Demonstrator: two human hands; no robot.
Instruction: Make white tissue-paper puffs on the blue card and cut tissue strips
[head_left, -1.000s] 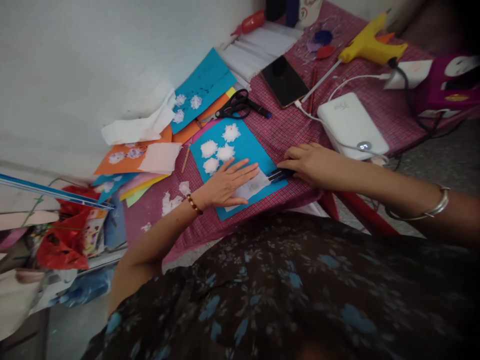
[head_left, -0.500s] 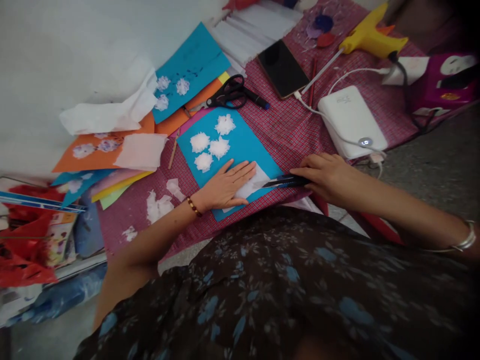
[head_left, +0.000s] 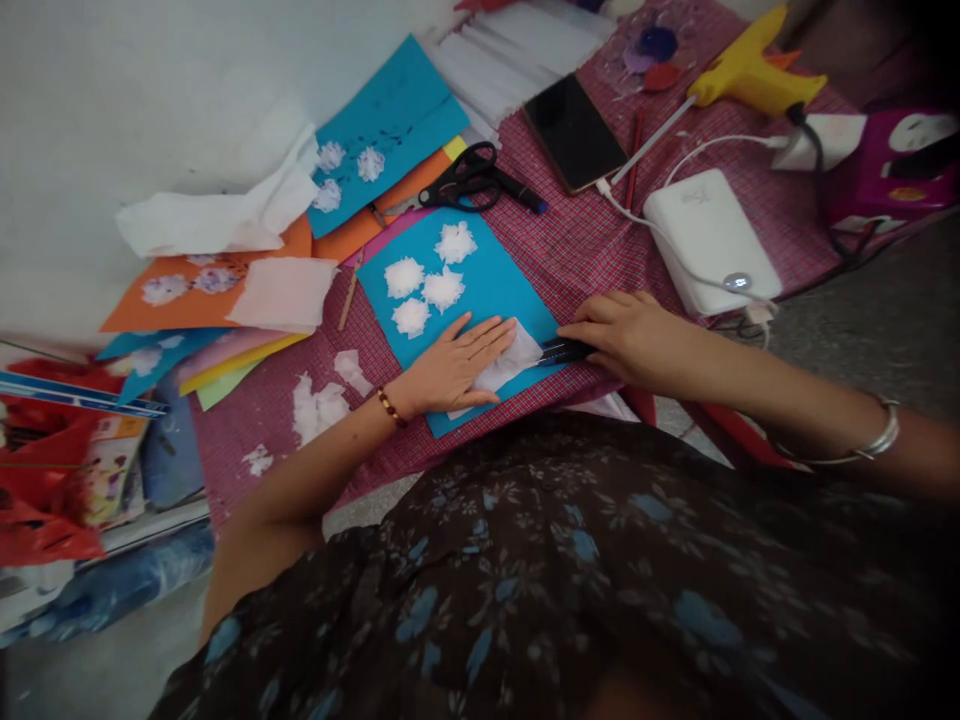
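Note:
My left hand (head_left: pixel 466 366) lies flat, fingers stretched out, pressing a white piece of tissue paper (head_left: pixel 520 355) onto a blue sheet (head_left: pixel 501 255). My right hand (head_left: pixel 611 335) is closed around a dark stapler (head_left: pixel 559 352). The stapler's front end meets the right edge of the tissue; whether the tissue is between its jaws I cannot tell. Several fluffy white paper flowers (head_left: pixel 442 288) sit on the upper left part of the blue sheet.
Black scissors (head_left: pixel 469 180) and a dark marker (head_left: pixel 521 190) lie beyond the sheet. Further right are a phone (head_left: pixel 574 133), a white power bank (head_left: pixel 712 240) with cables and a yellow glue gun (head_left: pixel 750 72). Coloured papers (head_left: pixel 202 295) and tissue scraps (head_left: pixel 319 408) lie left.
My right hand has moved slightly left with the stapler, whose front now meets the tissue's edge closely. The tissue's right side looks more crumpled. My left hand stays flat on it.

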